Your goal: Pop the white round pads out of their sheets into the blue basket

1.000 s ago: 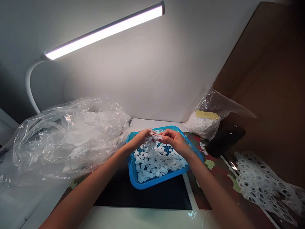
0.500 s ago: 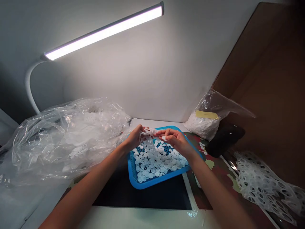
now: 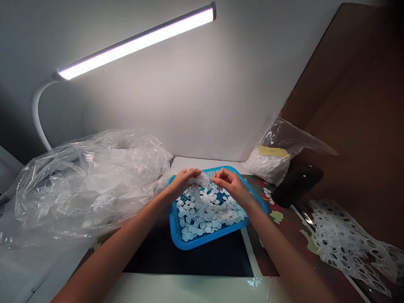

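Over the blue basket point(image 3: 189, 244), my left hand point(image 3: 181, 182) is closed on a crumpled, thin white perforated sheet point(image 3: 202, 180); part of the sheet hangs below the fingers. My right hand point(image 3: 229, 182) has its fingers curled in a pinch at the sheet's right edge. Whether a loose disc is also between those fingertips is too small to tell. Many small white round discs point(image 3: 205, 216) lie in the basket under both hands, heaped towards its near and right sides.
A large clear plastic bag point(image 3: 94, 181) of white pieces fills the left. At the back right stands a smaller bag point(image 3: 268, 166) with a yellow label, beside a black object point(image 3: 298, 185). Punched-out white sheets point(image 3: 347, 244) lie far right. A lit lamp point(image 3: 139, 44) hangs above.
The right fingers, stretched out beneath the sheet before with a white disc near them, have curled into a pinch at its edge. The sheet has turned slightly in my left hand.
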Available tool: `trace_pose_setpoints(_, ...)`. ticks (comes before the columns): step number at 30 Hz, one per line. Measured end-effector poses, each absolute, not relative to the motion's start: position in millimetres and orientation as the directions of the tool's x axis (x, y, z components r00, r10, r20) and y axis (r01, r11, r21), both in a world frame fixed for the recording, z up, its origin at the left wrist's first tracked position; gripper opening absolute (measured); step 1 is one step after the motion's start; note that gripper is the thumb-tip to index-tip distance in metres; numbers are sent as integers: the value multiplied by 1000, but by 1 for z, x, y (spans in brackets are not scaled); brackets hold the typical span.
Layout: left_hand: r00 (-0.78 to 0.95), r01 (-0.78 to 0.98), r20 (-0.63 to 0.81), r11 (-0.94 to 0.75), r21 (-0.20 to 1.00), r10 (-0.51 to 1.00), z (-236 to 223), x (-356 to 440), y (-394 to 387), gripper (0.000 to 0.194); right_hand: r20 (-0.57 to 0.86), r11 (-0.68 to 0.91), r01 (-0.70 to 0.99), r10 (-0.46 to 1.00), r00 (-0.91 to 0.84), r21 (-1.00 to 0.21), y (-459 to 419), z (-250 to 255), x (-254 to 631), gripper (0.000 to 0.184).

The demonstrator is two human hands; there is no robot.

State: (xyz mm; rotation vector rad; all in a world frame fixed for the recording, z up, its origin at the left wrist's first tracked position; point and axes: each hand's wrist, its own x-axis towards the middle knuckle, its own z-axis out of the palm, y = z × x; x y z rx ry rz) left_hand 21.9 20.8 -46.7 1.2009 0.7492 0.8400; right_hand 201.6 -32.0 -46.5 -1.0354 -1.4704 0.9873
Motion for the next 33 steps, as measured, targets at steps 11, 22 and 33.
trace_pose_setpoints(11, 624, -129, 115, -44, 991, 773, -49, 20, 12, 36, 394, 408, 370, 912, -118, -835, -37, -52, 194, 23)
trace_pose_setpoints(22, 709, 0, 155, -220, 976, 688, -51, 15, 12, 25, 280, 329, 256, 937, -210, -909, -36, -52, 196, 24)
trace_pose_setpoints(33, 630, -34, 130, -140, 990, 766, -51, 17, 10, 27, 141, 145, 4, 971, -194, -989, -26, -62, 199, 28)
